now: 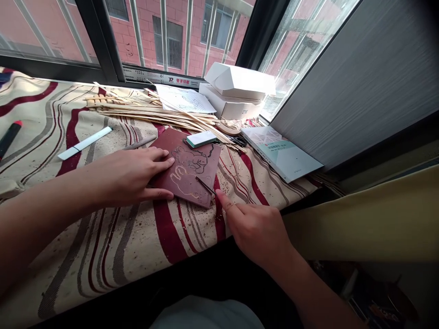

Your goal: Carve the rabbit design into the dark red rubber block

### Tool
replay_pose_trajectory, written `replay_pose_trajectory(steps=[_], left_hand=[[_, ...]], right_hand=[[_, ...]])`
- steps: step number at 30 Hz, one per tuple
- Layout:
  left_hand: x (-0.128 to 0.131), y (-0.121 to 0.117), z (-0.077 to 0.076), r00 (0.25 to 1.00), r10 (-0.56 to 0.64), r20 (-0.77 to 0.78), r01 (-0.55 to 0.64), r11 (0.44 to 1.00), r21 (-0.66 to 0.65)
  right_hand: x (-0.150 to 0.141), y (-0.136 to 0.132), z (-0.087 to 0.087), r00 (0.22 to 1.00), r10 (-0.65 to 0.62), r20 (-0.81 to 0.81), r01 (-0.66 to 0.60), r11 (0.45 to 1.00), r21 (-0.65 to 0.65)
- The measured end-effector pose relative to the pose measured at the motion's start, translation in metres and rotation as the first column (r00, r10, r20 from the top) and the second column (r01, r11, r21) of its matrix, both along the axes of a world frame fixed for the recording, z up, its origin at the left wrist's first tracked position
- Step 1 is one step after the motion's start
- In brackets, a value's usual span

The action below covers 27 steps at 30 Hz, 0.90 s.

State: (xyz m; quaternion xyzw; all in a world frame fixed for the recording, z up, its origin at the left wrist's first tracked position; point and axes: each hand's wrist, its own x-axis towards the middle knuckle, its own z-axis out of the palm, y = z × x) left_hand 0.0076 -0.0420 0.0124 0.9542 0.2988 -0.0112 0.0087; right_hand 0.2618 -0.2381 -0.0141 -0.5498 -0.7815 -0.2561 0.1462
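Note:
A reddish-brown board [183,189], like a carving block, lies flat on the striped cloth. It bears a dark line drawing, part of it cut into pale grooves, and has small shavings on it. My left hand [139,176] rests on the board's left side, fingers stretched over the top and thumb along the near edge, pressing rather than wrapping it. In my right hand [254,224] is a thin dark carving tool [206,186], its tip at the board's carved lower part; the handle is hidden in my closed fingers. A white-and-green eraser [201,139] sits on the board's far edge.
Pale wood strips [154,112], a sketch sheet [185,99] and a white box [240,91] stand by the window. A book [281,153] lies to the right. A white cutter knife [85,143] and a dark marker [9,137] are leftward. Shavings dot the striped cloth [137,237].

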Motion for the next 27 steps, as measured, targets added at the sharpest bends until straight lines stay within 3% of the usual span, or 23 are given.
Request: replay_pose_trajectory(steps=[5, 10, 21, 27], left_hand=[[0.000, 0.000, 0.000, 0.999, -0.013, -0.048, 0.014, 1.000, 0.014], [-0.002, 0.001, 0.000, 1.000, 0.003, -0.024, -0.003, 1.000, -0.010], [-0.001, 0.001, 0.002, 0.998, 0.014, -0.053, -0.017, 0.999, -0.049], [-0.002, 0.001, 0.003, 0.999, -0.004, -0.050, 0.002, 0.999, -0.043]], right_hand=[[-0.004, 0.008, -0.003, 0.999, -0.046, -0.022, 0.046, 0.999, -0.001], [0.005, 0.005, 0.000, 0.999, 0.038, -0.018, -0.039, 0.998, -0.045], [0.013, 0.006, -0.002, 0.998, 0.025, -0.060, -0.026, 0.999, -0.025], [0.002, 0.006, -0.001, 1.000, -0.002, -0.022, 0.002, 1.000, -0.005]])
